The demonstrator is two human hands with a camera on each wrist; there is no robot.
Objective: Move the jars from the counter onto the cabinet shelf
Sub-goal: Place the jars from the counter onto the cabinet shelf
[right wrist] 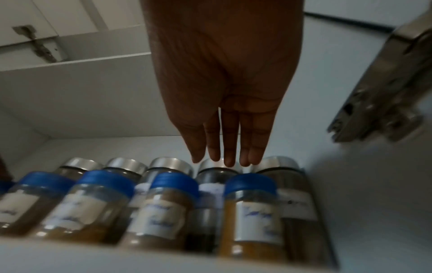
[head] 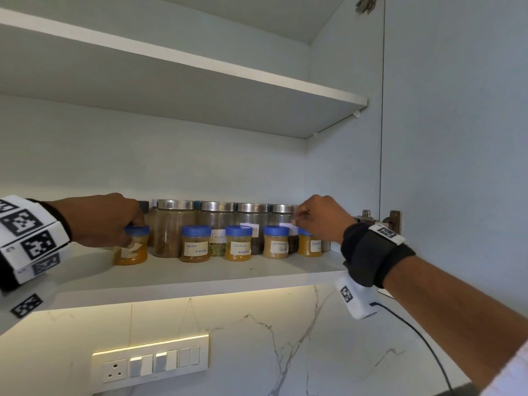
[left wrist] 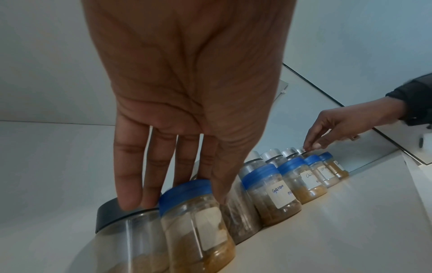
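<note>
Several small blue-lidded spice jars stand in a row at the front of the lower cabinet shelf (head: 200,277), with taller steel-lidded jars (head: 218,207) behind them. My left hand (head: 137,227) grips the leftmost blue-lidded jar (head: 133,251) at its lid. In the left wrist view the thumb and fingers (left wrist: 205,177) flank that jar (left wrist: 196,221), and two fingers touch a black-lidded jar (left wrist: 121,212). My right hand (head: 297,221) hovers over the rightmost blue-lidded jar (head: 309,247) and holds nothing. Its straight fingers (right wrist: 229,160) point at the steel lids above that jar (right wrist: 252,212).
A bare upper shelf (head: 200,90) hangs overhead. The cabinet side wall and a metal hinge (head: 392,220) are close to my right wrist, with the open door (head: 457,138) beyond. Bare shelf lies in front of the jars. A switch panel (head: 151,364) sits on the marble wall below.
</note>
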